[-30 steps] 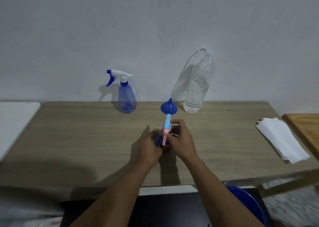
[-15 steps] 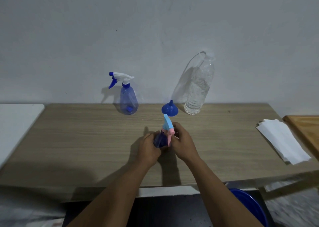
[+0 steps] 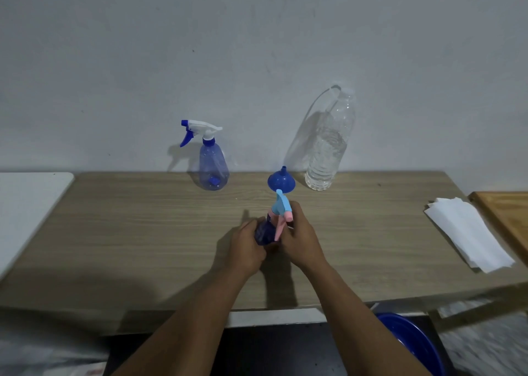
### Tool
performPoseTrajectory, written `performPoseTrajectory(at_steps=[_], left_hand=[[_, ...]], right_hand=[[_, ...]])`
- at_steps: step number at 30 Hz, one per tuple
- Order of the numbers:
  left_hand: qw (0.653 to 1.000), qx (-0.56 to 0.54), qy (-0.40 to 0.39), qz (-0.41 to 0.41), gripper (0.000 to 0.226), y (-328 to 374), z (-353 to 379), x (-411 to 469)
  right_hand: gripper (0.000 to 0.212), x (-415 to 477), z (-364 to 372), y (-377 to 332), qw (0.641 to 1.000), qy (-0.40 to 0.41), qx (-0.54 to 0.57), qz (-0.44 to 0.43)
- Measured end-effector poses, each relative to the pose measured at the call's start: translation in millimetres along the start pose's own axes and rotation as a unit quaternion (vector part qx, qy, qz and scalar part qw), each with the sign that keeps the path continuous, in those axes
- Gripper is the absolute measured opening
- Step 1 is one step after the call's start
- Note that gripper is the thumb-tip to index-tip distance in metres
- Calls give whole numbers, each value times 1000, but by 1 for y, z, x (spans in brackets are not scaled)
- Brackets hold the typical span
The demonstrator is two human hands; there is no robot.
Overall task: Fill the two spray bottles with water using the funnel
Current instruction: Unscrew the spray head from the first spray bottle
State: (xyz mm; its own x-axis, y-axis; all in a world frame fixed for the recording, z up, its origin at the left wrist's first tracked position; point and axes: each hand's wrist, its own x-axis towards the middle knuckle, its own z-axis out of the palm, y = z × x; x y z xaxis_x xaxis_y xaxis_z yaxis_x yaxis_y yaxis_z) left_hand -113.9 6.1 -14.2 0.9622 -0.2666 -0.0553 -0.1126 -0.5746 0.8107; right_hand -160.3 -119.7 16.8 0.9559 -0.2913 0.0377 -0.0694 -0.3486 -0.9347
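Spanning the view, one wooden table (image 3: 143, 232) carries one clear water bottle (image 3: 328, 147), one stack of white paper (image 3: 468, 232), two spray bottles and one blue funnel (image 3: 281, 179) lying mouth-down. One blue-and-white spray bottle (image 3: 213, 164) stands at the back; the pink-and-blue spray bottle (image 3: 271, 227) sits mid-table. Left hand (image 3: 247, 247) wraps its body; right hand (image 3: 300, 238) clamps its sprayer head (image 3: 281, 208), now twisted rightward compared with a second ago.
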Motion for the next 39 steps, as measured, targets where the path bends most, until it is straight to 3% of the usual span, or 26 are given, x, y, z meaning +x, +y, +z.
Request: performPoseTrajectory(at_steps=[8, 12, 16, 21, 27, 31, 35, 39], left_hand=[[1000, 5, -14, -15, 51, -1, 0, 0], [1000, -6, -17, -23, 46, -2, 0, 0], [998, -26, -39, -38, 52, -2, 0, 1], [993, -82, -55, -64, 62, -5, 2, 4], [994, -72, -62, -50, 51, -9, 2, 3], [992, -104, -43, -54, 56, -12, 5, 6], [994, -106, -16, -28, 26, -8, 6, 3], [994, -109, 0, 4, 51, -16, 4, 5]], right_hand=[[21, -3, 0, -6, 1000, 17, 9, -4], [52, -5, -1, -9, 997, 62, 27, -20], [44, -3, -2, -15, 995, 80, -5, -61], [52, 2, -6, -32, 991, 113, -4, -68], [43, 15, -27, -67, 982, 149, -6, -119], [42, 20, -50, -92, 977, 163, -27, -138], [44, 24, -74, -100, 973, 180, -67, -125], [43, 27, -86, -73, 969, 160, -180, -48]])
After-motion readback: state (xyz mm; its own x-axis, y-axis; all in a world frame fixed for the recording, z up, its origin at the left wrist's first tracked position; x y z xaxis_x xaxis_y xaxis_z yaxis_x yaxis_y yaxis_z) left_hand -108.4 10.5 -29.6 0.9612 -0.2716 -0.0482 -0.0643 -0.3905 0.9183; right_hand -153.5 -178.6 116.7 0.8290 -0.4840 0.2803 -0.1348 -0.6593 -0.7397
